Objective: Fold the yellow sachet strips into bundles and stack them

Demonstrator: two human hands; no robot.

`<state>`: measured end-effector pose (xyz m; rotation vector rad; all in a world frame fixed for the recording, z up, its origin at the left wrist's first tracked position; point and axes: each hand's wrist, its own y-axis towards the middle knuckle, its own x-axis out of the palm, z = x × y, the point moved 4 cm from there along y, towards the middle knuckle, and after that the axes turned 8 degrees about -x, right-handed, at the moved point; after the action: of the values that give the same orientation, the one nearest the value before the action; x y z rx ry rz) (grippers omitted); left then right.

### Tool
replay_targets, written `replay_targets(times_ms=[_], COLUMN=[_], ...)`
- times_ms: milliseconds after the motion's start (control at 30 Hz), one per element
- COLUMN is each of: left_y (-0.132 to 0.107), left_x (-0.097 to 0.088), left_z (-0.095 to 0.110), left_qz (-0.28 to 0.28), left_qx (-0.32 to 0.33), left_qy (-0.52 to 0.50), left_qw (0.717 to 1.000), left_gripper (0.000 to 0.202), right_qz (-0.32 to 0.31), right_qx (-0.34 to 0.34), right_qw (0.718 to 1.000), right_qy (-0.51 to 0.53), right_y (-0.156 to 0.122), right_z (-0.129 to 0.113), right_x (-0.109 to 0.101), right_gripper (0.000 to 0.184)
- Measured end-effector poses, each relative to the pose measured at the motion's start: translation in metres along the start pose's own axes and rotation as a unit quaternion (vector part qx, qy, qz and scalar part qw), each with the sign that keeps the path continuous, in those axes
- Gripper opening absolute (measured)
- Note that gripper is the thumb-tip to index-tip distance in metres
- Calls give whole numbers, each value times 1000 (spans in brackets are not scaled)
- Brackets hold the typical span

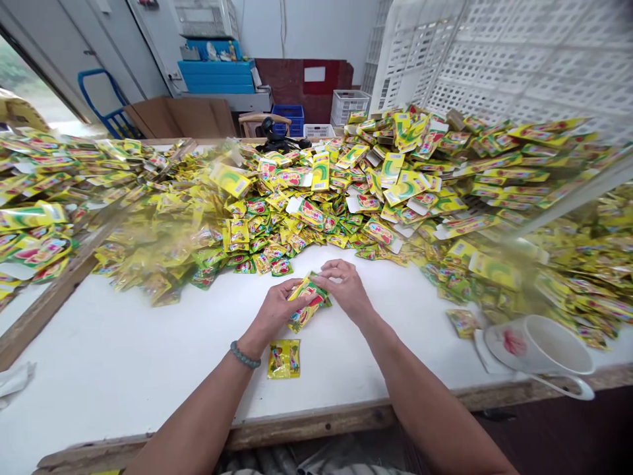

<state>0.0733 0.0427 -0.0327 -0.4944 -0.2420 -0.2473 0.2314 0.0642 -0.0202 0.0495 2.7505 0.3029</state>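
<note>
My left hand (275, 310) and my right hand (346, 287) meet over the white table (123, 356), both closed on a small stack of yellow-green sachets (307, 303). The left hand holds the stack from the left and below, with a bead bracelet on its wrist. The right hand's fingers pinch the stack's upper right end. One single sachet (283, 359) lies flat on the table just in front of the left wrist.
A huge heap of the same sachets (346, 191) covers the back and both sides of the table. A white cup (541, 348) lies tipped at the right front edge. White plastic crates (494, 59) stand at the back right, blue crates (217, 72) behind.
</note>
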Motion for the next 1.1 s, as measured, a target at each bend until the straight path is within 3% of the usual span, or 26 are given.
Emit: replay_targets(times_ms=[100,233,333,500,567,733,933,1100], left_y=[1,4,6,2,0,-4,-5,-7], left_x=[0,-5,-8,-8,-8,-8,-6,-9], left_z=[1,4,3,8,11,12,15,13], left_qz=[1,22,38,58,54,2,8,-11], left_qx=[18,48,52,103,114,75,81,56], left_qy=[-23,-26,-21,-20,-12,16,4,40], left_qw=[1000,998,998,993,992,997,997,998], left_gripper=[52,47,49,70,71,67,69,59], right_qz=[-46,-2,-37,-12,-31,-106,-26,-78], right_qx=[-3,-58,-84,-44,-33,-38,5,-18], right_qw=[999,998,994,996,991,980,972,984], right_qy=[7,-38,-52,76,126,161,233,160], right_y=[-4,-6,-6,-3,-3,-6,-4,-8], right_z=[-6,-15,-16,-6,-4,-6,-1,-6], right_x=[7,3,6,5,8,19,21,20], right_gripper=[33,25,24,27,30,29,31,29])
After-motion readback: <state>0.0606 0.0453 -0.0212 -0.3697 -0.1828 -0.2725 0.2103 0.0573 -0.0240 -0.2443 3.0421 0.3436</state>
